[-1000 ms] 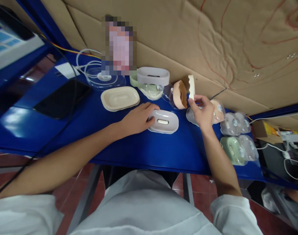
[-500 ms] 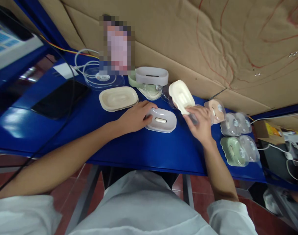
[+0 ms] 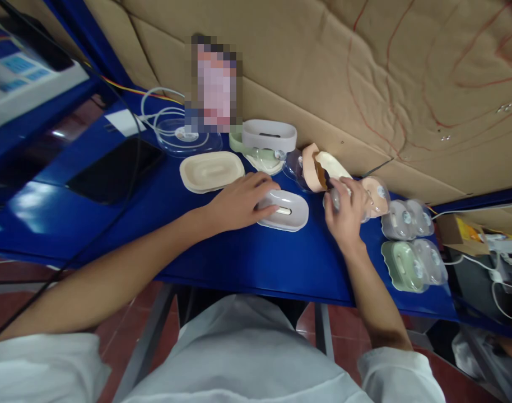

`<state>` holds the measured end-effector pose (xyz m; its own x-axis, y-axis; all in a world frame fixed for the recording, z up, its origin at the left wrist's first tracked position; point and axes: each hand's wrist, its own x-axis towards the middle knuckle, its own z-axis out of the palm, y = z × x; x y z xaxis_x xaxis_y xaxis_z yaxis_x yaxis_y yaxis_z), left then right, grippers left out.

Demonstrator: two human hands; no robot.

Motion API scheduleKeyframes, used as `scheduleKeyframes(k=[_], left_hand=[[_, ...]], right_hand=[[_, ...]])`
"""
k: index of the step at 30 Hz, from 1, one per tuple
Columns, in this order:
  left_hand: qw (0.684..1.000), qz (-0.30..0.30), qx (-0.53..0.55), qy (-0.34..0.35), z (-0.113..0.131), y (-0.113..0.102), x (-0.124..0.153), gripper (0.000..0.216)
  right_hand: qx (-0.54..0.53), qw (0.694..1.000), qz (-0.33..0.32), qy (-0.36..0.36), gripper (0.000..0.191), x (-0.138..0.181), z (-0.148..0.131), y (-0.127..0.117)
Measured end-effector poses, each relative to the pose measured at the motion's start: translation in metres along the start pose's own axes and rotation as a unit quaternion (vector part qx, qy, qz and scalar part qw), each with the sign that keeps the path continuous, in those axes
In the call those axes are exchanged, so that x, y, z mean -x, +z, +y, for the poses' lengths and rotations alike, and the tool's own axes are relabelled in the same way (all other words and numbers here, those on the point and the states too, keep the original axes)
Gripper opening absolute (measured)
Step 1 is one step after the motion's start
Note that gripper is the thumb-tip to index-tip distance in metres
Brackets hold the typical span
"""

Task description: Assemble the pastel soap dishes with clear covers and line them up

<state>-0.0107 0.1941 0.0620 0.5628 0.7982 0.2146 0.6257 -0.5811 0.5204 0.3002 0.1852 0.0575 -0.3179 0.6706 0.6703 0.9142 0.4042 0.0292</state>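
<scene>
Fingers of right hand [image 3: 346, 215] pinch cream tray [image 3: 332, 167] mid-frame beside peach dish [image 3: 310, 167], left hand [image 3: 239, 202] flat, unclenched, on grey dish [image 3: 286, 210]; likely mid-transfer, next needs tray seated squarely.

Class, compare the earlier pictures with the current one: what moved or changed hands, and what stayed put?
The right hand lowered the cream tray it held tilted up, bringing it down beside the peach dish at the cardboard wall. The left hand stayed resting on the grey soap dish, and the cream dish kept its place.
</scene>
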Motion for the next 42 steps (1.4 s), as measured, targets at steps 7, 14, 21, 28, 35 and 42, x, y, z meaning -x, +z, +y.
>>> scheduleKeyframes(k=[7, 14, 21, 28, 35, 42], left_hand=[[0.996, -0.081, -0.019, 0.014, -0.002, 0.009, 0.001, 0.075], [0.993, -0.116, 0.006, -0.015, -0.001, 0.002, 0.000, 0.101], [0.996, -0.061, 0.038, -0.053, 0.001, 0.012, 0.001, 0.116], [0.993, -0.042, 0.109, -0.015, -0.008, 0.015, 0.003, 0.119], [0.992, -0.072, 0.102, 0.032, -0.009, 0.019, 0.004, 0.116], [0.991, -0.076, 0.087, 0.065, -0.007, 0.027, 0.006, 0.104]], right_hand=[[0.010, 0.980, -0.180, -0.085, 0.058, -0.059, -0.038, 0.025], [0.012, 0.981, -0.186, -0.045, 0.041, -0.090, -0.032, 0.040], [-0.013, 0.992, -0.056, -0.109, 0.039, -0.033, -0.036, -0.006], [-0.088, 0.966, -0.187, -0.158, 0.071, 0.011, -0.053, -0.018], [-0.114, 0.967, -0.175, -0.147, 0.056, 0.018, -0.055, -0.010], [-0.112, 0.958, -0.230, -0.131, 0.056, 0.021, -0.067, -0.015]])
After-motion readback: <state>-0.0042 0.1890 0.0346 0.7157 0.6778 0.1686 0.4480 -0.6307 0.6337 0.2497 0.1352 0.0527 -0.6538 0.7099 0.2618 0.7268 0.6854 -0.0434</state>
